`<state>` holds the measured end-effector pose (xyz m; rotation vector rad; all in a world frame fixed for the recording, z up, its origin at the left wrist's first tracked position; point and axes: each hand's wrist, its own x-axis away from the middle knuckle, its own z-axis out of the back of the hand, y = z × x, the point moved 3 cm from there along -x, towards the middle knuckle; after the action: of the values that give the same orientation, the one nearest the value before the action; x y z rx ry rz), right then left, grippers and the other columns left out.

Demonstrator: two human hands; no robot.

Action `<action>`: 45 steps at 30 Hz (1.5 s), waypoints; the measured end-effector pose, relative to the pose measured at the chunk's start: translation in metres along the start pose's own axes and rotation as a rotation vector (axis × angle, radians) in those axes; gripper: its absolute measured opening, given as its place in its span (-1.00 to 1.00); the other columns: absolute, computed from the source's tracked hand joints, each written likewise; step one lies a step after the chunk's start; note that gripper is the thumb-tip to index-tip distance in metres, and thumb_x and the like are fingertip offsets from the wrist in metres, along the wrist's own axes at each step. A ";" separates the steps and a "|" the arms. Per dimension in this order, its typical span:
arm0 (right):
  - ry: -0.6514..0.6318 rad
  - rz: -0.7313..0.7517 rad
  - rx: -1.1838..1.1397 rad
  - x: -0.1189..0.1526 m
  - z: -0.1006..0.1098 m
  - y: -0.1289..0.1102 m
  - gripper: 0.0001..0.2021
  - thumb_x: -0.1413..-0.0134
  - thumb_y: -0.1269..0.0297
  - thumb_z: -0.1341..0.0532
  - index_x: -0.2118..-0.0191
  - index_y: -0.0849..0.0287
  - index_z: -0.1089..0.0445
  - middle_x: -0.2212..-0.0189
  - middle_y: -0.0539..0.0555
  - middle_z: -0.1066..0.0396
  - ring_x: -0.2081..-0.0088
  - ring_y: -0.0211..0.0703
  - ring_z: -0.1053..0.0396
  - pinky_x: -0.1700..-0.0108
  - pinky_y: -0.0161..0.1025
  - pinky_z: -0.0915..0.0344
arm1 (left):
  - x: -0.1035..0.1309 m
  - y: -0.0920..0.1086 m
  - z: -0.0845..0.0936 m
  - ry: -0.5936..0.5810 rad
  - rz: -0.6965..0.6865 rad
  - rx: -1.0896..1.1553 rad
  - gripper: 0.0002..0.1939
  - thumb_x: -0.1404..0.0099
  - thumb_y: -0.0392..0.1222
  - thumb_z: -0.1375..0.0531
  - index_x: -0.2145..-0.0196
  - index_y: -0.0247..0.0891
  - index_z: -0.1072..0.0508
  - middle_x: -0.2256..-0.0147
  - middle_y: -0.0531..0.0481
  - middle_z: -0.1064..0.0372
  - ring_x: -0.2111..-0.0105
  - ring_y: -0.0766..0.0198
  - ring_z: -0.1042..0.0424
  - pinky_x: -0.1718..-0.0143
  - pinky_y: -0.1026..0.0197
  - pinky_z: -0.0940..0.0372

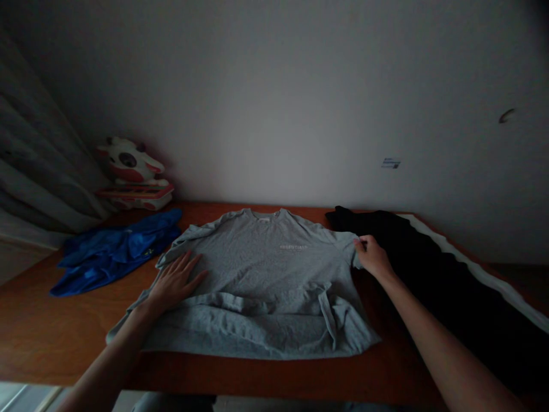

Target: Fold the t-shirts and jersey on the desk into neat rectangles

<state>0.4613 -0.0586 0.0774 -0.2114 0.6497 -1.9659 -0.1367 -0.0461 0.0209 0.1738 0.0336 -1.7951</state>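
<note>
A grey T-shirt [253, 263] lies spread on the wooden table, its collar toward the wall and small pale lettering on the chest. Its lower part is bunched into folds near the table's front edge. My left hand [176, 280] rests flat on the shirt's left side, fingers spread. At the other side, my right hand [372, 255] pinches the end of the right sleeve, which is pulled out sideways. The left sleeve lies crumpled beyond my left hand.
Crumpled blue clothing [115, 246] lies to the left. Black clothing [412, 257] with a white strip of cloth [476, 272] along it covers the right side. A cow-shaped toy [135, 174] stands at the back left by a curtain [38, 154]. Behind the wooden table [38, 320] rises a wall.
</note>
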 end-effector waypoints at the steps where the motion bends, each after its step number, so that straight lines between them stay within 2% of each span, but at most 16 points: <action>1: 0.006 -0.010 -0.024 -0.003 0.002 -0.001 -0.70 -0.28 0.14 -0.12 -0.01 0.14 -0.43 0.18 0.23 -0.60 0.11 0.07 -0.55 0.05 -0.14 -0.36 | 0.000 -0.002 0.000 0.005 0.003 -0.007 -0.24 -0.42 0.24 0.02 -0.39 -0.28 -0.20 -0.42 -0.32 0.00 -0.41 -0.16 -0.04 -0.34 -0.20 -0.08; 4: -0.042 -0.036 -0.102 -0.007 0.005 0.000 -0.69 -0.26 0.07 -0.17 0.06 0.16 -0.48 0.24 0.19 -0.61 0.14 0.03 -0.55 0.09 -0.19 -0.38 | 0.000 -0.005 -0.002 0.051 0.001 -0.020 -0.25 -0.41 0.25 0.01 -0.37 -0.27 -0.25 -0.40 -0.30 -0.07 -0.38 -0.16 -0.11 -0.31 -0.19 -0.13; 8: -0.257 -0.103 -0.205 0.002 0.005 0.008 -0.63 -0.04 -0.08 -0.36 0.38 0.18 -0.51 0.52 0.10 -0.56 0.36 0.03 -0.56 0.33 -0.22 -0.41 | 0.000 -0.006 -0.007 0.112 -0.023 -0.029 -0.30 -0.39 0.25 -0.02 -0.32 -0.18 -0.32 -0.35 -0.22 -0.21 -0.34 -0.12 -0.20 -0.28 -0.15 -0.18; 10: -0.373 -0.170 -0.339 0.007 0.004 0.011 -0.58 -0.02 -0.15 -0.37 0.46 0.17 -0.49 0.60 0.09 -0.51 0.40 0.03 -0.55 0.37 -0.21 -0.43 | 0.000 -0.006 -0.007 0.116 -0.025 -0.029 -0.30 -0.38 0.24 -0.02 -0.32 -0.19 -0.33 -0.35 -0.23 -0.21 -0.34 -0.12 -0.20 -0.27 -0.14 -0.18; 12: -0.414 -0.266 -0.548 0.008 0.003 0.010 -0.52 -0.07 -0.22 -0.31 0.47 0.15 -0.46 0.60 0.12 -0.50 0.40 0.03 -0.56 0.36 -0.18 -0.47 | 0.000 -0.005 -0.006 0.113 -0.015 -0.027 -0.30 -0.39 0.23 -0.02 -0.32 -0.22 -0.32 -0.36 -0.26 -0.19 -0.34 -0.13 -0.20 -0.28 -0.15 -0.18; 14: -0.375 -0.340 -0.708 0.004 -0.001 0.003 -0.50 -0.10 -0.25 -0.27 0.48 0.14 -0.42 0.60 0.15 -0.50 0.41 0.03 -0.57 0.38 -0.15 -0.49 | 0.000 -0.003 -0.002 0.105 0.002 -0.028 -0.29 -0.39 0.22 -0.03 -0.33 -0.24 -0.31 -0.36 -0.27 -0.18 -0.34 -0.15 -0.19 -0.29 -0.17 -0.17; 18: -0.222 -0.315 -0.707 -0.009 -0.015 -0.021 -0.61 -0.06 -0.11 -0.34 0.45 0.15 -0.41 0.58 0.17 -0.50 0.40 0.08 -0.57 0.40 -0.12 -0.49 | 0.002 0.003 0.005 0.085 0.027 -0.039 -0.30 -0.39 0.23 -0.02 -0.33 -0.21 -0.31 -0.36 -0.24 -0.18 -0.34 -0.14 -0.21 -0.30 -0.18 -0.16; 21: -0.063 -0.237 -0.674 -0.004 -0.023 -0.042 -0.69 -0.07 0.04 -0.31 0.25 0.22 -0.50 0.36 0.23 -0.59 0.20 0.11 -0.57 0.20 -0.09 -0.51 | 0.002 0.006 0.009 0.072 0.028 -0.038 -0.28 -0.39 0.24 -0.01 -0.34 -0.23 -0.30 -0.37 -0.26 -0.17 -0.35 -0.14 -0.19 -0.31 -0.18 -0.14; 23: -0.020 -0.055 -0.632 0.012 -0.026 -0.059 -0.71 -0.09 0.15 -0.29 0.10 0.17 -0.51 0.15 0.19 -0.60 0.03 0.06 -0.52 -0.03 -0.10 -0.43 | 0.002 0.007 0.009 0.070 0.026 -0.029 -0.27 -0.39 0.24 0.00 -0.33 -0.26 -0.30 -0.37 -0.29 -0.16 -0.35 -0.16 -0.18 -0.31 -0.20 -0.13; 27: -0.260 0.738 -0.222 0.073 -0.034 -0.100 -0.68 -0.09 0.32 -0.31 0.00 0.02 -0.49 -0.05 0.11 -0.52 -0.13 0.04 -0.40 -0.26 0.03 -0.23 | 0.002 0.007 0.010 0.084 0.032 -0.015 -0.30 -0.39 0.23 -0.02 -0.32 -0.24 -0.33 -0.36 -0.27 -0.17 -0.34 -0.17 -0.21 -0.29 -0.21 -0.17; 29: -0.305 0.871 -0.021 0.097 -0.039 -0.108 -0.58 -0.09 0.25 -0.36 -0.10 0.06 -0.44 -0.08 0.18 -0.47 -0.13 0.11 -0.39 -0.22 0.08 -0.26 | 0.002 0.007 0.009 0.084 0.038 -0.016 -0.30 -0.39 0.22 -0.02 -0.32 -0.23 -0.33 -0.37 -0.26 -0.16 -0.34 -0.16 -0.21 -0.29 -0.20 -0.17; 33: -0.224 0.747 0.153 0.108 -0.053 -0.117 -0.44 -0.15 0.01 -0.33 -0.17 0.24 -0.39 -0.03 0.33 -0.46 -0.08 0.23 -0.41 -0.13 0.12 -0.32 | 0.002 0.007 0.007 0.061 0.051 -0.025 -0.29 -0.39 0.22 -0.02 -0.33 -0.23 -0.31 -0.38 -0.25 -0.15 -0.35 -0.15 -0.19 -0.31 -0.18 -0.14; 36: -0.208 0.684 0.147 0.100 -0.066 -0.123 -0.57 -0.13 0.12 -0.35 -0.06 0.24 -0.49 0.04 0.32 -0.49 -0.02 0.23 -0.44 -0.10 0.10 -0.33 | 0.002 0.007 0.008 0.053 0.050 -0.024 -0.30 -0.40 0.21 -0.02 -0.34 -0.22 -0.30 -0.38 -0.24 -0.13 -0.36 -0.15 -0.17 -0.31 -0.20 -0.14; 40: -0.222 0.653 0.006 0.075 -0.070 -0.119 -0.81 -0.18 0.26 -0.27 0.13 0.13 -0.58 0.15 0.19 -0.55 0.11 0.03 -0.51 -0.02 -0.11 -0.38 | 0.002 0.009 0.010 0.041 0.060 -0.037 -0.30 -0.41 0.21 -0.01 -0.33 -0.25 -0.30 -0.38 -0.26 -0.14 -0.36 -0.13 -0.17 -0.33 -0.18 -0.12; 43: -0.170 0.570 -0.129 0.039 -0.055 -0.089 -0.76 -0.18 0.19 -0.25 0.10 0.14 -0.57 0.17 0.15 -0.58 0.16 -0.04 -0.53 0.06 -0.18 -0.39 | 0.003 0.009 0.010 0.035 0.057 -0.044 -0.29 -0.41 0.23 0.00 -0.33 -0.26 -0.30 -0.39 -0.26 -0.12 -0.36 -0.12 -0.17 -0.34 -0.15 -0.10; 45: -0.003 0.270 -0.407 0.010 -0.034 -0.050 -0.70 -0.04 0.11 -0.33 0.14 0.16 -0.55 0.28 0.09 -0.59 0.26 -0.04 -0.53 0.14 -0.18 -0.41 | 0.003 0.010 0.010 0.039 0.062 -0.042 -0.29 -0.41 0.23 0.00 -0.33 -0.24 -0.30 -0.39 -0.25 -0.12 -0.36 -0.12 -0.16 -0.34 -0.16 -0.10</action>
<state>0.4039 -0.0382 0.0735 -0.3551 1.0199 -1.5615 -0.1289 -0.0524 0.0314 0.1780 0.0931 -1.7278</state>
